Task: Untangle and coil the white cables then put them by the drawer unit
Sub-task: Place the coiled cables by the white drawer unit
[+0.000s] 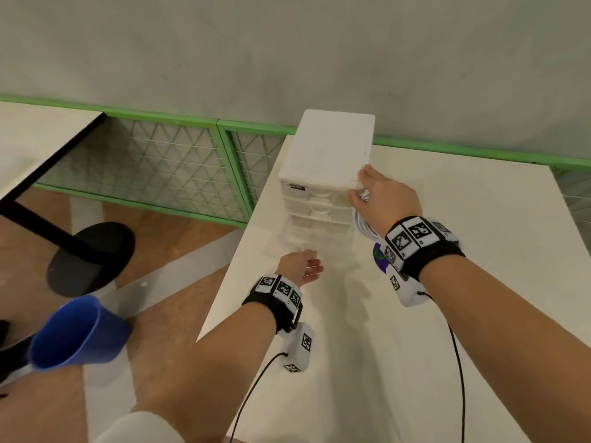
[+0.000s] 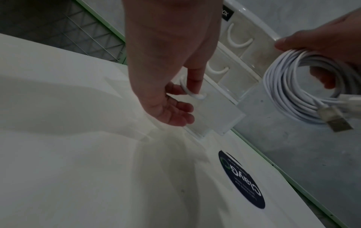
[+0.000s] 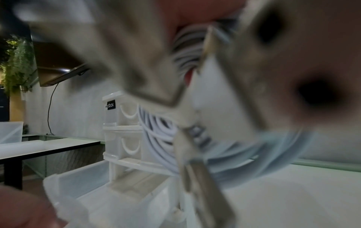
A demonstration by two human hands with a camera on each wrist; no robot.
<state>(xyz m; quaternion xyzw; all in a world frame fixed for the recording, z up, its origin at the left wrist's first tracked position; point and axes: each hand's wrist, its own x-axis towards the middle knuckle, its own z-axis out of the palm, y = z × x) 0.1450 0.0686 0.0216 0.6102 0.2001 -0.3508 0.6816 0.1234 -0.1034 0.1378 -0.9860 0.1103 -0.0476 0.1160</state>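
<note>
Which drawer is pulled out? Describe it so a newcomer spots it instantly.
Find the white drawer unit standing at the far left corner of the white table. Go down its stack of translucent drawers to the lowest one showing, the pulled-out drawer. Unlike the shut drawers above it, it juts forward, and the left hand hooks a finger through its curved white handle.

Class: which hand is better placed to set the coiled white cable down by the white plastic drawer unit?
The right hand: it already grips the coiled white cable beside the white plastic drawer unit. The left hand is hooked on a drawer handle.
</note>
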